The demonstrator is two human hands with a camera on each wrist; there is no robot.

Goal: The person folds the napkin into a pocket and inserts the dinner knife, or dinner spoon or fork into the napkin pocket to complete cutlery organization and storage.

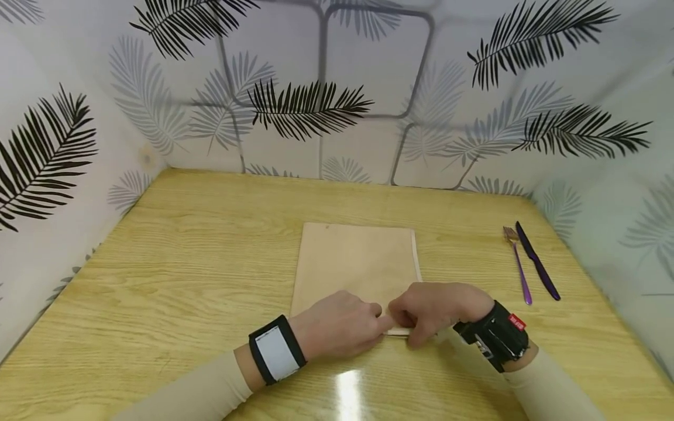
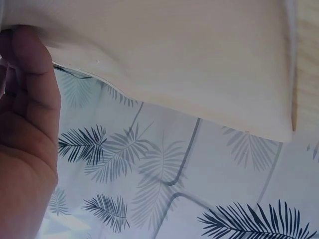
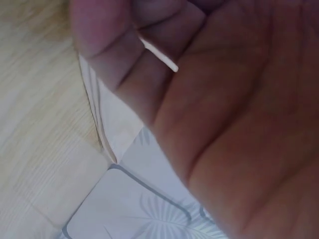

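A square of folded beige cloth (image 1: 353, 257) lies flat on the wooden table, its layered edges showing along the right side. My left hand (image 1: 339, 324) is at the cloth's near edge, fingers curled over it; in the left wrist view the fabric (image 2: 174, 55) puckers beside those fingers. Right beside it, my right hand (image 1: 442, 307) pinches the near right corner between thumb and fingers. A pale strip of edge shows between the right fingers in the right wrist view, with more cloth (image 3: 117, 119) behind them. The hands meet closely, and the gripped corner is mostly hidden.
Toward the table's right edge lie a purple-handled fork (image 1: 518, 263) and a dark purple knife (image 1: 537, 263), side by side. A leaf-patterned wall covering (image 1: 358, 146) borders the wooden table (image 1: 184, 245) at the back and sides.
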